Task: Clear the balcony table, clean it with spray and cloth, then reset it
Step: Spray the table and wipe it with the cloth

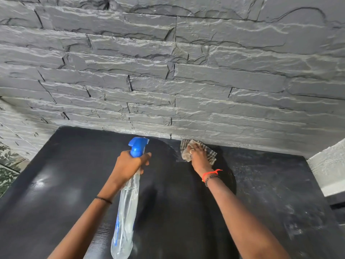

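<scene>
A black table fills the lower half of the head view, pushed against a stone wall. My left hand grips the neck of a clear spray bottle with a blue trigger head, held above the table's middle. My right hand presses flat on a checked beige cloth at the table's far edge, close to the wall. The table's left part looks dark and wet with glare, and its right part looks dusty and speckled.
A grey stacked-stone wall rises directly behind the table. A white textured ledge juts in at the right. Green leaves show past the table's left edge.
</scene>
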The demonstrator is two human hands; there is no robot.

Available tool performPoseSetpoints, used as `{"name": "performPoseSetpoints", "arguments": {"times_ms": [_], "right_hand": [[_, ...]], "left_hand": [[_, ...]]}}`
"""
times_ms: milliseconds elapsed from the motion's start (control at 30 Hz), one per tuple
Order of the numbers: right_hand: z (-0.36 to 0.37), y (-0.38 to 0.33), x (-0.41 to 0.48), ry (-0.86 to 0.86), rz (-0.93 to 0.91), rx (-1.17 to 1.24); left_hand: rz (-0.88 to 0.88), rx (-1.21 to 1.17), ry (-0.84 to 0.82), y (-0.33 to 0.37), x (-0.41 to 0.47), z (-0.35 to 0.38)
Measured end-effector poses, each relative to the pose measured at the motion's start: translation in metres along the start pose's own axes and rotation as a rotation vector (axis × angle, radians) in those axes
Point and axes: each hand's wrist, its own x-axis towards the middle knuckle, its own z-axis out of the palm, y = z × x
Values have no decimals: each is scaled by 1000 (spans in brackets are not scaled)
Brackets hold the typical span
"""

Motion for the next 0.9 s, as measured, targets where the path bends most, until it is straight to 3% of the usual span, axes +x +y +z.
{"name": "performPoseSetpoints", "arguments": {"times_ms": [167,333,600,800,900], "right_hand": [[35,-53,-27,-95,-219,6],[38,-31,-96,-43,-326,58],[-18,82,-59,-11,47,-46],[3,23,4,40,156,-40],[24,-27,14,11,73,-48]], "left_hand": [[8,-51,19,-3,13,-8],[15,-120,33,0,22,-7],[29,-151,42,0,33,-17],[4,-152,70,-9,34,-27],[-8,-156,81,-13,35,-34]]}}
